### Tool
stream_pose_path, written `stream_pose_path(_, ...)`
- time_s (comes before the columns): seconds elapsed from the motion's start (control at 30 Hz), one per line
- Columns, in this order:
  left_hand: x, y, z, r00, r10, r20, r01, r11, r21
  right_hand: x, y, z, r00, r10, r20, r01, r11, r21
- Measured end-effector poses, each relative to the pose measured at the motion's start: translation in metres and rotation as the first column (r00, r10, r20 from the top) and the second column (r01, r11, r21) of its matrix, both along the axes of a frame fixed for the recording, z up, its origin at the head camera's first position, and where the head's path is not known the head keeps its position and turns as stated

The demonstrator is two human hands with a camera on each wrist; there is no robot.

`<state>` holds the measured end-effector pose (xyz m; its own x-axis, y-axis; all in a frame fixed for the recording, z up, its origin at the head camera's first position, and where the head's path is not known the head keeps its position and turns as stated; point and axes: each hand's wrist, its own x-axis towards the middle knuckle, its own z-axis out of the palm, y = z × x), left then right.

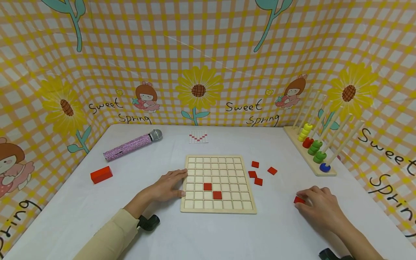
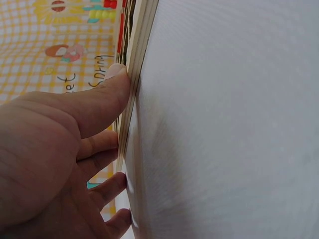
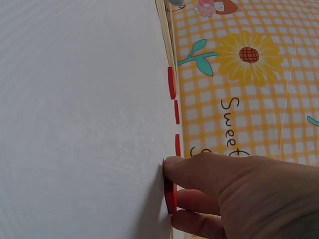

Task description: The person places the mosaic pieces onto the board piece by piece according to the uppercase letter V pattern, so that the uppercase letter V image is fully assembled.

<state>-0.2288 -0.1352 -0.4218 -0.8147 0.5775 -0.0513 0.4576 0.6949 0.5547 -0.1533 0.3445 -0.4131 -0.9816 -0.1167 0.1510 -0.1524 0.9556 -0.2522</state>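
Observation:
A wooden grid board (image 1: 199, 209) lies on the white table, with one red square tile (image 1: 207, 186) and another red tile (image 1: 217, 195) set in its cells. My left hand (image 1: 167, 187) rests at the board's left edge, thumb and fingertips touching its side with the fingers fairly straight. Right of the board, my right hand (image 1: 320, 207) pinches a red tile (image 1: 299, 200) between thumb and fingers, low at the tabletop; the right wrist view shows this tile (image 3: 170, 196) on edge under the thumb. Several loose red tiles (image 1: 258, 181) lie between the board and that hand.
A small pattern card (image 1: 198, 137) lies behind the board. A glittery pink microphone (image 1: 132, 145) and a red block (image 1: 101, 175) are on the left. A wooden bead counting rack (image 1: 310, 153) with upright pegs stands at the back right, near the checked cloth wall (image 1: 208, 43).

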Motion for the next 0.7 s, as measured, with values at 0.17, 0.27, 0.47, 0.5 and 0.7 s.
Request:
stream_pose_path(0.17,0.0,0.0009,0.0003,1.0,0.005,0.006,-0.005,1.0,-0.009,0.0014,0.002,-0.0014,1.0,-0.015,0.005,0.015,1.0,-0.004)
stream_pose_path(0.27,-0.0006,0.0013,-0.0002,1.0,0.008,0.008,-0.008,1.0,-0.011,0.0019,0.0032,-0.0021,1.0,-0.013,-0.004,0.013,1.0,-0.006)
stream_pose_path(0.47,-0.0004,-0.0002,-0.0006,1.0,0.001,-0.004,-0.001,1.0,-0.006,0.0013,0.0033,-0.0021,1.0,-0.013,-0.01,0.013,1.0,0.003)
stream_pose_path(0.5,-0.0003,-0.0004,-0.0007,1.0,0.0,-0.005,0.0,1.0,-0.005,0.0014,0.0029,-0.0018,1.0,-0.014,-0.011,0.014,1.0,0.006)
stream_pose_path(0.7,-0.0008,-0.0004,-0.0011,1.0,-0.006,-0.004,0.006,1.0,0.005,0.001,0.0021,-0.0005,1.0,-0.008,-0.018,0.008,1.0,0.018)
